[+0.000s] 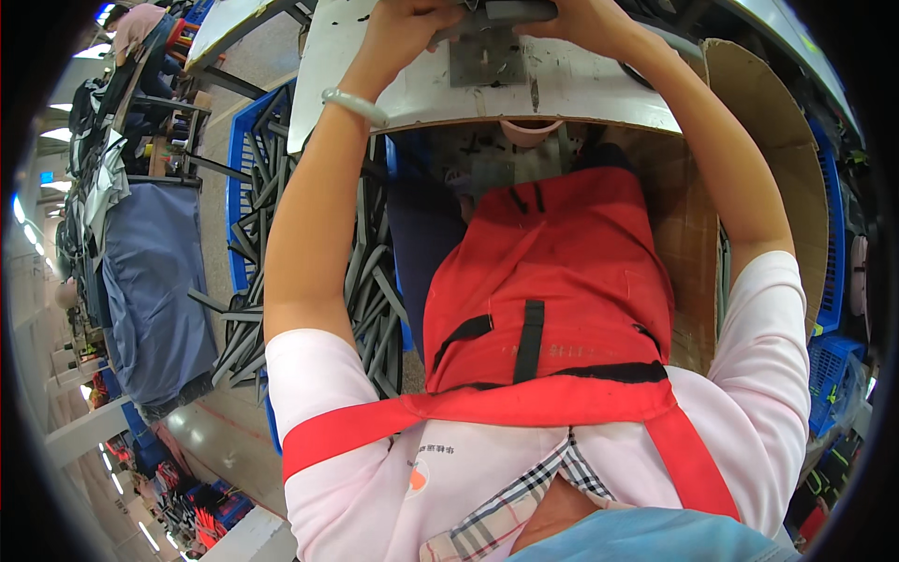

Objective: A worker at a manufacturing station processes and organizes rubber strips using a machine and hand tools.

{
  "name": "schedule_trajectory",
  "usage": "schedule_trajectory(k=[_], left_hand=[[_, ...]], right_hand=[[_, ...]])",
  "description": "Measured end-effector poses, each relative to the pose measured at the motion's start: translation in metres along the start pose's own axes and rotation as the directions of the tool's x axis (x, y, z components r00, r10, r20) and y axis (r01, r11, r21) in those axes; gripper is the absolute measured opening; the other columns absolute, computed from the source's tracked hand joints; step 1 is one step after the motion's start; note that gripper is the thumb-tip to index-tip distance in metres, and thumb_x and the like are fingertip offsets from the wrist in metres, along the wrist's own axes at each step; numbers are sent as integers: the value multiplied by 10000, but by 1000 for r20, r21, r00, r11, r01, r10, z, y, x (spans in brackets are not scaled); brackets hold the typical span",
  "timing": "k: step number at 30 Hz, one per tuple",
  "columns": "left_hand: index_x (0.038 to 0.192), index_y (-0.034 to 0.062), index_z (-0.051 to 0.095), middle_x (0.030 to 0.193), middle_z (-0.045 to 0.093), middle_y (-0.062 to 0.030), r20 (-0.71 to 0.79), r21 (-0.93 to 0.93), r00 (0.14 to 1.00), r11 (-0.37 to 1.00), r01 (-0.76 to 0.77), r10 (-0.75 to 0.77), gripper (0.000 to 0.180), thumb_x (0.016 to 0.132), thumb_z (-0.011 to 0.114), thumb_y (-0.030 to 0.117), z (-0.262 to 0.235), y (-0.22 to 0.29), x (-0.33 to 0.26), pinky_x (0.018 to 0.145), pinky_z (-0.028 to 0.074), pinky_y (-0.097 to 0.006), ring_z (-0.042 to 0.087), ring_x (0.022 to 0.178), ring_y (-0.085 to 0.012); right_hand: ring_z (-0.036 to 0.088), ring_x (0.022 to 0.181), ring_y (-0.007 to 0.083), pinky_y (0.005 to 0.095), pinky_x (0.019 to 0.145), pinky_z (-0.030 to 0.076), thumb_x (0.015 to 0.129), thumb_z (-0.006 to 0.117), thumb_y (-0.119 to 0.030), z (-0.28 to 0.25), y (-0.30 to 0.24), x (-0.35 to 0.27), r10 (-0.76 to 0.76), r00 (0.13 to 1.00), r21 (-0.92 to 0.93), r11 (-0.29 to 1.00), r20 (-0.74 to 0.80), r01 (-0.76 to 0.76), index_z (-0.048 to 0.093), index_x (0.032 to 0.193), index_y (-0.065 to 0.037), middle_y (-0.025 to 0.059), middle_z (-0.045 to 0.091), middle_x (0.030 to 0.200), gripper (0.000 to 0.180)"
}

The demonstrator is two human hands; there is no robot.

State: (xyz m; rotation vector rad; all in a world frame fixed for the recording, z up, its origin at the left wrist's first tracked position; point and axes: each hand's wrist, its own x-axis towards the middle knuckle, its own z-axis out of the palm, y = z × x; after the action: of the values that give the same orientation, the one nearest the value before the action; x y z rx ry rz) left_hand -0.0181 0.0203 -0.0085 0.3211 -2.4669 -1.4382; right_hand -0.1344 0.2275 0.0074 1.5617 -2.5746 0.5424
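At the top edge of the head view, a dark grey elongated piece [510, 12] lies between my hands above the white worktable. My left hand [412, 26] has its fingers closed on the left end of the piece. At the right end, my right hand [585, 26] grips it with bent fingers. The picture's edge cuts off part of both hands and whatever lies beyond them. Just below the piece, a dull metal plate [488, 64] is set on the white tabletop [393, 105], with dark scraps around it.
Left of my legs, a blue crate [240, 201] overflows with grey bent strips [373, 281]. A tall cardboard box [773, 159] stands at the right, near blue crates [832, 375]. A pinkish container [530, 133] is under the table. Another person [140, 33] works at the far left.
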Motion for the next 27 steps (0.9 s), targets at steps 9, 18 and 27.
schedule_trajectory(k=[9,18,27], left_hand=[[896,-52,716,649,638,-47,-129,49,992,999,5,2,225,905,640,159,-32,-4,-31,501,420,-269,540,546,-114],[948,-45,705,750,685,-70,233,-140,948,972,-188,217,303,903,650,250,44,25,-65,574,475,-282,589,635,-121],[1020,5,722,812,697,-42,349,-117,937,990,73,-28,321,929,631,299,-3,-7,-93,575,483,-253,614,679,-103]], right_hand=[[638,896,372,418,785,512,787,734,-214,15,-32,-58,-32,984,-25,999,-175,28,616,1108,-44,186,669,990,382],[642,738,242,427,730,488,753,602,-163,118,-131,-97,-535,831,-234,797,154,557,564,807,-115,43,599,687,81],[622,910,421,446,827,494,786,750,-215,9,-38,-77,-105,994,122,987,-21,107,537,1236,-65,230,649,920,520]])
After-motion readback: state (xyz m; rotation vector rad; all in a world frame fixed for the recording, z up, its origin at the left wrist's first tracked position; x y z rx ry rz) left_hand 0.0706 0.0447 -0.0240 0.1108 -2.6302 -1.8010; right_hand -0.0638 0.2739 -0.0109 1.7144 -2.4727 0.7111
